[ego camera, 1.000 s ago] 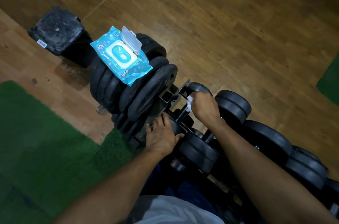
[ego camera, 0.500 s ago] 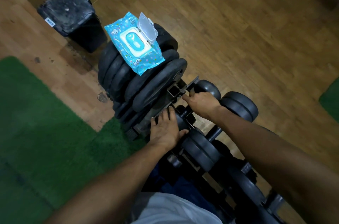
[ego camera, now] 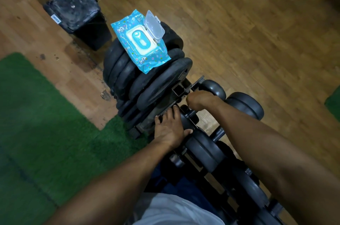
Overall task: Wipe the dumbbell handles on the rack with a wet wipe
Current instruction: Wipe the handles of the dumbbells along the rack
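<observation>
Since half a second ago, the right hand (ego camera: 199, 102) has hardly moved; it sits at the same spot by the rack end, and the white wipe seen a second ago is hidden now.

At the bottom of the frame are grey shorts (ego camera: 176, 210). Just above them, the left hand (ego camera: 170, 127) lies flat with straight fingers on the round black end of the nearest dumbbell (ego camera: 185, 121), and its thumb touches the next black weight (ego camera: 204, 149). It grips nothing. The right hand, at the centre of the frame, is curled into a fist over the short black dumbbell handle (ego camera: 190, 113) at the end of the black metal rack (ego camera: 179, 90). I cannot tell if the wet wipe is inside the fist.

Two round dumbbell ends (ego camera: 244, 105) show past the right hand, close to the rack edge. Higher up, about five black weight plates (ego camera: 128, 73) stand side by side on edge. One blue pack of wet wipes (ego camera: 140, 44) lies on top of them with its clear lid up. One black bin (ego camera: 77, 15) stands in the upper left, well apart. Green turf mat (ego camera: 36, 123) fills the left side, and brown wooden floor (ego camera: 239, 31) spreads wide at the upper right.
</observation>
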`<control>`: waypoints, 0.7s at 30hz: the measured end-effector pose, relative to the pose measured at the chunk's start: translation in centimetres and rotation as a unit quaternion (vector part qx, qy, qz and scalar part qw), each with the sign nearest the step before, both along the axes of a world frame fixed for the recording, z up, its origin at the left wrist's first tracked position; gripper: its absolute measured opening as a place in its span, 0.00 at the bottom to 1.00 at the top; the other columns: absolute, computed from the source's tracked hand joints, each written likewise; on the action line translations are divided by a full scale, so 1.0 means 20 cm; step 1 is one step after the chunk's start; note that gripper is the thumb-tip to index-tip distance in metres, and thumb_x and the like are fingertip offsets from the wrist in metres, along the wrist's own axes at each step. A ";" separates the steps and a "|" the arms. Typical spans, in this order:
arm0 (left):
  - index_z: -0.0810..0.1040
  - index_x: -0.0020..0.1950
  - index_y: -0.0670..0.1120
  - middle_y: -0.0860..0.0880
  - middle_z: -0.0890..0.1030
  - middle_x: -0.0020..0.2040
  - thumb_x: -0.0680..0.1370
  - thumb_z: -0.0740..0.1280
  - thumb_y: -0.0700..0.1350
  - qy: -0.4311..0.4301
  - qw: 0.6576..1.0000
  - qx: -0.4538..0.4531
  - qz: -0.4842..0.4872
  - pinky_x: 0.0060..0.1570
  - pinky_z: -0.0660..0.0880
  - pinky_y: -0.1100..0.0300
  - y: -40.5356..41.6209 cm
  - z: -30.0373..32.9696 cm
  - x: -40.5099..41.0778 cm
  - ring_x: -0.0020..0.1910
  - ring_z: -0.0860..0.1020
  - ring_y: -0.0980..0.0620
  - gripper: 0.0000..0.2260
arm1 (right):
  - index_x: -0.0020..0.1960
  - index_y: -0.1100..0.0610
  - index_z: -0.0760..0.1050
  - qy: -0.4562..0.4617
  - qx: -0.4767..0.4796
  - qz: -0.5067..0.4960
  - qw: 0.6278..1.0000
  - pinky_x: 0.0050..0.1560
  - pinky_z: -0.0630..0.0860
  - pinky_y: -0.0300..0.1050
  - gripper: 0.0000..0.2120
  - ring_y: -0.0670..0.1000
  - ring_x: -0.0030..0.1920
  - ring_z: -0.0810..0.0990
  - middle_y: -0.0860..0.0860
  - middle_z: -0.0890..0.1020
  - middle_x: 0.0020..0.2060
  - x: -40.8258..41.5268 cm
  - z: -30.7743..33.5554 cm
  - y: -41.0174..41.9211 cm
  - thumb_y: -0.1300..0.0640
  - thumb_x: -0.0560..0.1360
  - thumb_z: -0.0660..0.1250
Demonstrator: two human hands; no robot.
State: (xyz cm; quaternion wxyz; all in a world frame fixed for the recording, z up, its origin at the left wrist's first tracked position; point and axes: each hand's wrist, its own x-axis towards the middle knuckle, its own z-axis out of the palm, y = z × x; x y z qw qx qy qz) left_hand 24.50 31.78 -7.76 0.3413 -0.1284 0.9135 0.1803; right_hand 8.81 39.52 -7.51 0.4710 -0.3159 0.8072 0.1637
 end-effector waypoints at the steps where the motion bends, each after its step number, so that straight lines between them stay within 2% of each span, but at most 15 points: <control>1: 0.44 0.83 0.42 0.41 0.56 0.82 0.78 0.63 0.70 0.001 1.000 0.001 -0.001 0.77 0.56 0.37 0.00 0.00 0.00 0.79 0.60 0.42 0.49 | 0.40 0.58 0.71 -0.026 -0.001 0.005 1.000 0.35 0.70 0.47 0.09 0.50 0.33 0.70 0.51 0.73 0.37 0.01 -0.01 -0.01 0.63 0.79 0.60; 2: 0.43 0.83 0.42 0.41 0.56 0.82 0.78 0.63 0.70 0.000 1.000 0.001 -0.001 0.77 0.55 0.37 0.00 0.00 0.00 0.80 0.59 0.42 0.49 | 0.45 0.60 0.74 -0.048 -0.008 0.001 0.999 0.34 0.70 0.46 0.06 0.51 0.35 0.73 0.52 0.76 0.39 0.03 -0.02 -0.02 0.63 0.79 0.60; 4: 0.42 0.83 0.42 0.42 0.55 0.82 0.78 0.63 0.70 -0.007 1.000 0.000 0.000 0.78 0.54 0.37 0.00 0.01 0.00 0.80 0.58 0.42 0.49 | 0.55 0.60 0.78 -0.075 -0.038 -0.020 0.996 0.35 0.72 0.47 0.09 0.55 0.42 0.78 0.54 0.81 0.46 0.07 -0.06 -0.03 0.63 0.78 0.61; 7: 0.43 0.83 0.42 0.42 0.56 0.82 0.78 0.63 0.70 -0.001 1.000 -0.003 -0.002 0.78 0.55 0.37 0.00 0.01 0.00 0.80 0.59 0.43 0.49 | 0.57 0.54 0.79 -0.062 -0.117 -0.118 0.984 0.44 0.76 0.49 0.13 0.55 0.47 0.80 0.52 0.82 0.50 0.13 -0.10 0.03 0.60 0.77 0.60; 9: 0.43 0.83 0.41 0.41 0.56 0.81 0.78 0.63 0.70 0.001 1.000 0.000 -0.003 0.78 0.56 0.37 0.00 0.00 0.01 0.80 0.59 0.42 0.49 | 0.56 0.48 0.80 -0.031 -0.201 -0.185 0.961 0.48 0.78 0.49 0.12 0.51 0.51 0.80 0.47 0.83 0.51 0.19 -0.11 0.11 0.56 0.77 0.61; 12: 0.43 0.83 0.41 0.41 0.57 0.81 0.78 0.63 0.70 0.011 1.000 -0.003 -0.008 0.77 0.57 0.37 0.00 -0.01 0.01 0.79 0.61 0.42 0.49 | 0.54 0.46 0.81 -0.024 -0.298 -0.250 0.921 0.47 0.75 0.42 0.08 0.42 0.48 0.79 0.40 0.83 0.47 0.25 -0.08 0.23 0.55 0.78 0.66; 15: 0.44 0.83 0.41 0.41 0.58 0.81 0.78 0.63 0.70 0.007 1.000 -0.004 -0.017 0.77 0.57 0.37 0.00 -0.02 0.01 0.79 0.61 0.42 0.49 | 0.54 0.48 0.83 -0.044 -0.333 -0.310 0.889 0.50 0.72 0.33 0.08 0.36 0.49 0.78 0.38 0.83 0.48 0.29 -0.03 0.32 0.58 0.78 0.69; 19: 0.44 0.83 0.41 0.41 0.59 0.80 0.77 0.62 0.71 0.006 1.000 -0.011 -0.027 0.77 0.58 0.38 -0.01 -0.02 0.00 0.78 0.62 0.43 0.49 | 0.45 0.48 0.82 -0.032 -0.299 -0.435 0.849 0.43 0.73 0.36 0.06 0.39 0.45 0.80 0.42 0.84 0.43 0.34 -0.06 0.40 0.59 0.73 0.72; 21: 0.44 0.83 0.41 0.42 0.59 0.80 0.77 0.62 0.71 0.009 1.000 -0.013 -0.027 0.77 0.58 0.38 -0.01 -0.02 0.01 0.78 0.62 0.43 0.50 | 0.43 0.53 0.82 -0.036 -0.258 -0.486 0.834 0.34 0.71 0.35 0.04 0.39 0.34 0.78 0.44 0.83 0.36 0.38 -0.08 0.40 0.61 0.71 0.73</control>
